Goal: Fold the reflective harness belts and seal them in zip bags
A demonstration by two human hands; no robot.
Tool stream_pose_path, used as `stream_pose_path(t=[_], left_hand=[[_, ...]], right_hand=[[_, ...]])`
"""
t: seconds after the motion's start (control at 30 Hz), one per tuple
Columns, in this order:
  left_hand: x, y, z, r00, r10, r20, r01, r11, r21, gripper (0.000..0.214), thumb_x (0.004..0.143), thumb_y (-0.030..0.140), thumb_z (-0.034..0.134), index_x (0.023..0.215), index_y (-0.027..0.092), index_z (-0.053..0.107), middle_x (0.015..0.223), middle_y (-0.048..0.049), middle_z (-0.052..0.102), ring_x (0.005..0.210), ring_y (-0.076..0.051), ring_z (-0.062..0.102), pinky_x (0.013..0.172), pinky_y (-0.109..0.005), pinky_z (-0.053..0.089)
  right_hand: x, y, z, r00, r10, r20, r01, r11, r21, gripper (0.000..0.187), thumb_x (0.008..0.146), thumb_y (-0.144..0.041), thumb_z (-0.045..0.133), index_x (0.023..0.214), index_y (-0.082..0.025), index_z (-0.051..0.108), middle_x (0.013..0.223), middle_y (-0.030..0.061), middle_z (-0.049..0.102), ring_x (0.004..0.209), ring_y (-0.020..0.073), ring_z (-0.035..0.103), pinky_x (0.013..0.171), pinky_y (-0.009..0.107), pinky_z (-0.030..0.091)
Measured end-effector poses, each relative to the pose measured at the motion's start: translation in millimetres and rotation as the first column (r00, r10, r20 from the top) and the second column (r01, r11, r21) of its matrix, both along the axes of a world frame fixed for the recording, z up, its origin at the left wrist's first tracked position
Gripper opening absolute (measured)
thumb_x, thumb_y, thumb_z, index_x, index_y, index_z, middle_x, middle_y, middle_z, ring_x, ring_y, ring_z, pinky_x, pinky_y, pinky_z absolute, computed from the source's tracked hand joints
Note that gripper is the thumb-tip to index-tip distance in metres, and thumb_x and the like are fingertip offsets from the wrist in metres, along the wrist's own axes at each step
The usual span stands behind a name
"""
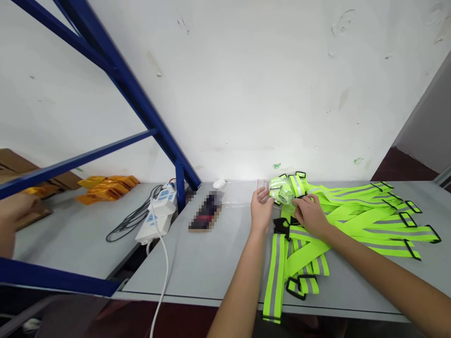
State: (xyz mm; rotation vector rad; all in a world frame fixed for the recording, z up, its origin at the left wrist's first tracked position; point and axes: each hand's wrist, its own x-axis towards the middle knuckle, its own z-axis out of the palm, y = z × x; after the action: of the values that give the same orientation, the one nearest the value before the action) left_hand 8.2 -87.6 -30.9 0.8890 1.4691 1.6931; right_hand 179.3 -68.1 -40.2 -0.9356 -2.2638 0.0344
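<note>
My left hand (261, 209) pinches the edge of a clear zip bag (286, 197) near its red line. My right hand (312, 215) has its fingers closed at the right side of the same bag. In or directly behind the bag is a folded bundle of neon-yellow reflective strap (299, 184); I cannot tell how much of it is inside. Beside and below my right hand spreads a pile of neon-yellow reflective straps (355, 220) with grey stripes and black buckles. A black side-release buckle (282, 226) lies just below the bag.
A pixelated dark object (205, 211) and a white rounded item (219, 183) are on the grey table (211, 263). White power strips (158, 218) with cables sit beside a blue metal frame (141, 108). Another person's hand (19, 206) reaches near orange packets (107, 188) at left.
</note>
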Motion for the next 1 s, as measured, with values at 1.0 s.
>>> stream_pose_path(t=[1.0], left_hand=[[42,-40,30.6,0.889,-0.386,-0.245,0.449,0.839,0.307,0.046,0.092,0.048,0.045,0.129,0.021,0.05,0.127,-0.0087,0.06,0.121,-0.025,0.052,0.105,-0.039,0.039]], right_hand=[[30,-33,127.0,0.993,0.095,-0.063,-0.107,0.968,-0.227,0.027,0.089,-0.046,0.054,0.109,-0.031,0.065,0.124,0.0095,0.047,0.12,0.0289,0.042,0.094,0.044,0.041]])
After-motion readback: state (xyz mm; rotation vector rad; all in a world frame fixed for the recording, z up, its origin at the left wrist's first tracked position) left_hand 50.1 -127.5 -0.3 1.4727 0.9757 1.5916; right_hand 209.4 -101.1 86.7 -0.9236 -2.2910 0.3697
